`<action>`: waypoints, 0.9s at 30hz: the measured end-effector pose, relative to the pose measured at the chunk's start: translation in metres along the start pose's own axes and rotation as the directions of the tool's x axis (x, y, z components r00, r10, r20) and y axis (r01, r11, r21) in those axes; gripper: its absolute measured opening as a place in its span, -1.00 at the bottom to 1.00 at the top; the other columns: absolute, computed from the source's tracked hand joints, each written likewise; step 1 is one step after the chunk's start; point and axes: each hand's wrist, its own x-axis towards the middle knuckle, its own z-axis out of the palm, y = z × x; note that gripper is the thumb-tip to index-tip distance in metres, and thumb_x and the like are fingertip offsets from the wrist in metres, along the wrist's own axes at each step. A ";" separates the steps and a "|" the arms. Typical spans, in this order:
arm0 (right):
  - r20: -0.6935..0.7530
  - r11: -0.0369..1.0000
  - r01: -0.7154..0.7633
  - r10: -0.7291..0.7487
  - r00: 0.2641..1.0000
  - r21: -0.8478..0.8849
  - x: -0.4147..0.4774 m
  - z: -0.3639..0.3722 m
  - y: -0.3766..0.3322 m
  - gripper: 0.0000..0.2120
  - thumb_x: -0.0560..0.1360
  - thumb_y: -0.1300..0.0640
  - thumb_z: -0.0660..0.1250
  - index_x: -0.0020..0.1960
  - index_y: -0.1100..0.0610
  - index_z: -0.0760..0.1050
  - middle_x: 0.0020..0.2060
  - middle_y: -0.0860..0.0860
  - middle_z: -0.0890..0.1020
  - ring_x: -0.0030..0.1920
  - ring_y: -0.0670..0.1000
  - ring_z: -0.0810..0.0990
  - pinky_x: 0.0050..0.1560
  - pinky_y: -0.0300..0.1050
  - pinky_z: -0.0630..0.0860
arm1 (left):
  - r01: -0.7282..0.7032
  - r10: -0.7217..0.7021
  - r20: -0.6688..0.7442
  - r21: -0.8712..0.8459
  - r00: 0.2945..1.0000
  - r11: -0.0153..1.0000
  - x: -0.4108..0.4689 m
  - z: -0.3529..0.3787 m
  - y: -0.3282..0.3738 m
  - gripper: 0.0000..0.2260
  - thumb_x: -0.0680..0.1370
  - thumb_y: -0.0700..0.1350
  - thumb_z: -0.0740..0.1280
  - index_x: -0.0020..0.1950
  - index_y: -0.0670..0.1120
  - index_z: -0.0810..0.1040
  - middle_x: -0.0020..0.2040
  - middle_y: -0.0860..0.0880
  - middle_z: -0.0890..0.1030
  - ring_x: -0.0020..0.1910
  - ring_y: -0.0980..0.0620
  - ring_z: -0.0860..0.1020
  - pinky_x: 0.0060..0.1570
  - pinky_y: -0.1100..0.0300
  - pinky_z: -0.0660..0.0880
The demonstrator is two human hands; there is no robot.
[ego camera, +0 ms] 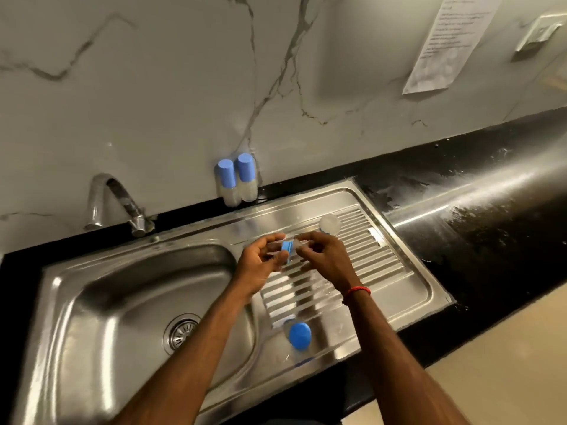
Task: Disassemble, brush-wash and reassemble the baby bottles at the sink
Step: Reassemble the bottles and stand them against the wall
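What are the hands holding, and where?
One clear baby bottle, gripped by left hand and right hand on either side of its blue collar.

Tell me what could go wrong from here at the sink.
1. The left hand and right hand grip the small baby bottle around its blue collar, above the ribbed drainboard; a slippery part may drop.
2. The capped bottle lies on its side near the drainboard's front edge and could roll off.
3. The clear piece just behind the hands might get knocked.
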 end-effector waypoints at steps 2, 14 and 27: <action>0.040 0.999 0.048 -0.048 0.998 0.007 0.002 0.010 -0.012 -0.71 0.43 -0.03 0.49 0.13 -0.04 0.56 -0.20 0.09 0.68 -0.20 0.09 0.71 -0.13 0.16 0.68 | 0.004 -0.012 -0.072 -0.117 0.997 0.993 -0.009 -0.009 0.005 -0.68 0.51 -0.17 0.44 0.25 -0.11 0.56 0.10 -0.10 0.69 0.04 -0.04 0.68 -0.05 0.13 0.62; 0.154 0.920 0.366 -0.345 0.926 -0.139 -0.005 0.048 -0.071 -0.71 0.33 0.01 0.60 0.02 -0.01 0.63 -0.11 -0.05 0.64 -0.19 -0.04 0.63 -0.19 -0.26 0.61 | -0.028 -0.073 -0.249 -0.381 0.966 0.924 -0.054 -0.035 0.024 -0.76 0.59 -0.07 0.30 0.17 -0.15 0.61 -0.07 -0.12 0.71 -0.13 0.01 0.66 -0.09 0.17 0.59; 0.237 0.857 0.486 -0.443 0.865 -0.172 -0.021 0.053 -0.086 -0.45 0.29 -0.03 0.63 0.21 0.10 0.58 0.03 -0.05 0.65 -0.02 -0.08 0.62 -0.05 -0.29 0.61 | 0.011 -0.120 -0.247 -0.404 0.961 0.915 -0.064 -0.035 0.022 -0.84 0.64 -0.28 0.26 0.14 -0.21 0.61 0.03 -0.19 0.69 -0.09 -0.03 0.67 -0.12 0.19 0.62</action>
